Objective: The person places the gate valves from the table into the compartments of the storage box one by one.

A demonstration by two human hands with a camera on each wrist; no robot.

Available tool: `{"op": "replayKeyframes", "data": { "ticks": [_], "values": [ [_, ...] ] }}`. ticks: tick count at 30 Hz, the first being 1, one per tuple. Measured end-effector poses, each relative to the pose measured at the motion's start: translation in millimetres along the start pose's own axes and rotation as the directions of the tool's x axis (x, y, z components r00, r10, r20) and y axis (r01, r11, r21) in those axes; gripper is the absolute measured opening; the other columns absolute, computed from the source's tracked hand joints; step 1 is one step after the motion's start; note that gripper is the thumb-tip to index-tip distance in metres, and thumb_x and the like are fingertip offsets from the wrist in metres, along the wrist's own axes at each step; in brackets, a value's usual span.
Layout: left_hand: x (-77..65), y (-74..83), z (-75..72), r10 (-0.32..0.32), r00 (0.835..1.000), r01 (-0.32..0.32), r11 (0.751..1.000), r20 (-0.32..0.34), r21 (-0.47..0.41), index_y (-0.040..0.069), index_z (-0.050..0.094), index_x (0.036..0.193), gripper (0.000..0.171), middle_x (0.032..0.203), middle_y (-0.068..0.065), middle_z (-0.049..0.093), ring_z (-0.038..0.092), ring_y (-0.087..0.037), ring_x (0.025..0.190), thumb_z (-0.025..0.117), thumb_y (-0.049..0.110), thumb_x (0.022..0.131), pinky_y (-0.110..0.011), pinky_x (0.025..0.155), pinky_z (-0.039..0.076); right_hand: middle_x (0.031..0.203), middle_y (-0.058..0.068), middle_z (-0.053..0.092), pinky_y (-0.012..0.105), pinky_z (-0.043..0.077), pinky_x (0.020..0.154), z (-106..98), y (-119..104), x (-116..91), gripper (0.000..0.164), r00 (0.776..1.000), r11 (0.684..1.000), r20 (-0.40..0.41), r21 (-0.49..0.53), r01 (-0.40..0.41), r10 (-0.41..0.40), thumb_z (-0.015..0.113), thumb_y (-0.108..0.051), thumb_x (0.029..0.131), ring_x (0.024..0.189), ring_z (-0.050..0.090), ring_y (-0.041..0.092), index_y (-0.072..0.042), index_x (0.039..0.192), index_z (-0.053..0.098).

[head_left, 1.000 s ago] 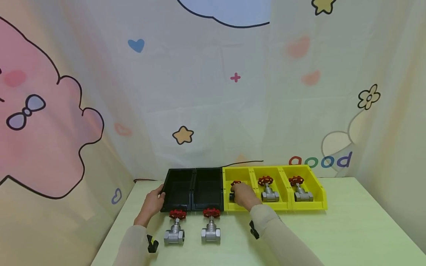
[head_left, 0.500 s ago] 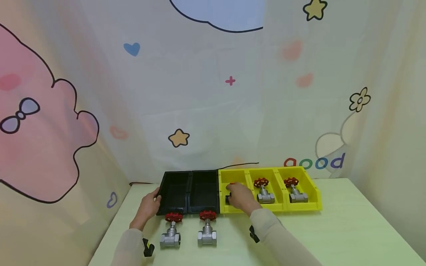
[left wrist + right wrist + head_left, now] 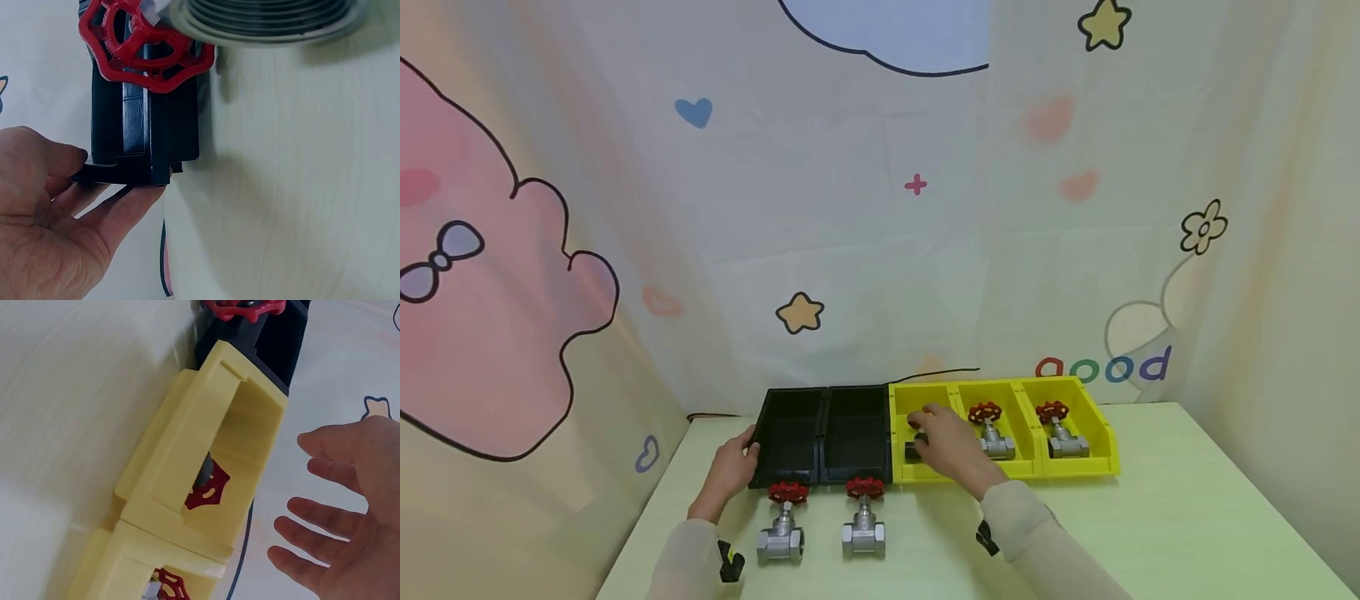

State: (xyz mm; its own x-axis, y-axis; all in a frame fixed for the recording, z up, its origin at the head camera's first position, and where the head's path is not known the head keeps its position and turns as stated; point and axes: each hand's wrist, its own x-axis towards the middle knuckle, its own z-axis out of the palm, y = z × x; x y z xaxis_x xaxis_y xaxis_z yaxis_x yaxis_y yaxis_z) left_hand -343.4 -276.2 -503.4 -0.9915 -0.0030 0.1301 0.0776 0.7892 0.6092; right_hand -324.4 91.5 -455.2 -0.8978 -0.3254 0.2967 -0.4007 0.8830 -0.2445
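Note:
My left hand (image 3: 724, 477) grips the left wall of the leftmost black bin (image 3: 131, 169), thumb on one side and fingers on the other. My right hand (image 3: 953, 448) hovers at the leftmost yellow bin (image 3: 250, 425), its fingers spread and holding nothing in the right wrist view. A gate valve (image 3: 209, 487) with a red handwheel lies in that bin, mostly hidden by the hand in the head view. Two more steel valves stand in the other yellow bins: a middle valve (image 3: 996, 442) and a right valve (image 3: 1066, 442).
Two valves with red handwheels, a left one (image 3: 781, 542) and a right one (image 3: 863, 533), lie on the pale green table (image 3: 1180, 508) before the black bins. A second black bin (image 3: 856, 429) adjoins the yellow row. A printed curtain (image 3: 850, 217) hangs behind.
My right hand has come off the valve in the leftmost yellow bin and its fingers have spread. The left hand keeps its grip on the black bin. The head view has shifted slightly.

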Motion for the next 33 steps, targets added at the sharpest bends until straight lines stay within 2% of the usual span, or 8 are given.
{"op": "replayKeyframes", "data": {
  "ticks": [3,9,16,24,33],
  "values": [
    [0.7,-0.2,0.6,0.003,1.0,-0.003,1.0,0.003,0.003,-0.005,0.033,0.15,0.051,0.144,-0.031,0.045,0.043,-0.05,0.133,0.043,0.013,0.103,-0.062,0.106,0.038,0.128,0.012,0.063,0.044,0.057,0.088,-4.3,3.0,-2.5,0.035,0.999,1.0,-0.035,-0.015,-0.001,0.0,0.071,-0.02,0.089,0.113,0.062,0.033,-0.014,0.123,0.067],
    [1.2,1.1,0.9,0.005,1.0,-0.005,1.0,0.009,-0.009,-0.005,0.033,0.15,0.052,0.144,-0.032,0.045,0.042,-0.05,0.133,0.043,0.014,0.103,-0.061,0.106,0.038,0.131,0.013,0.061,0.048,0.054,0.093,-21.7,8.2,-9.2,0.037,0.997,1.0,-0.072,-0.018,-0.02,0.018,0.073,-0.023,0.088,0.115,0.061,0.034,-0.016,0.124,0.067],
    [1.5,1.9,0.6,0.007,1.0,-0.007,1.0,0.008,-0.011,-0.005,0.033,0.15,0.052,0.143,-0.032,0.045,0.043,-0.05,0.132,0.043,0.014,0.103,-0.061,0.106,0.038,0.133,0.015,0.06,0.048,0.055,0.091,-37.7,21.4,-15.9,0.039,0.993,0.999,-0.122,-0.051,-0.014,0.007,0.073,-0.022,0.088,0.116,0.061,0.035,-0.014,0.126,0.066],
    [0.2,1.8,-0.6,0.006,1.0,-0.006,1.0,0.008,-0.003,-0.005,0.033,0.15,0.052,0.143,-0.033,0.045,0.043,-0.05,0.132,0.043,0.013,0.103,-0.062,0.105,0.039,0.132,0.019,0.059,0.046,0.057,0.085,-51.4,39.5,-25.2,0.041,0.983,1.0,-0.186,-0.02,-0.007,0.003,0.072,-0.016,0.088,0.111,0.062,0.036,-0.008,0.127,0.064],
    [-1.4,2.5,-1.1,0.005,1.0,-0.005,1.0,0.003,0.003,-0.006,0.033,0.15,0.051,0.143,-0.032,0.046,0.044,-0.05,0.131,0.043,0.012,0.103,-0.061,0.105,0.039,0.134,0.019,0.057,0.052,0.054,0.091,-60.3,69.8,-35.6,0.041,0.975,0.995,-0.201,0.004,-0.097,0.096,0.07,-0.019,0.09,0.114,0.06,0.038,-0.007,0.129,0.063]
  ]
}}
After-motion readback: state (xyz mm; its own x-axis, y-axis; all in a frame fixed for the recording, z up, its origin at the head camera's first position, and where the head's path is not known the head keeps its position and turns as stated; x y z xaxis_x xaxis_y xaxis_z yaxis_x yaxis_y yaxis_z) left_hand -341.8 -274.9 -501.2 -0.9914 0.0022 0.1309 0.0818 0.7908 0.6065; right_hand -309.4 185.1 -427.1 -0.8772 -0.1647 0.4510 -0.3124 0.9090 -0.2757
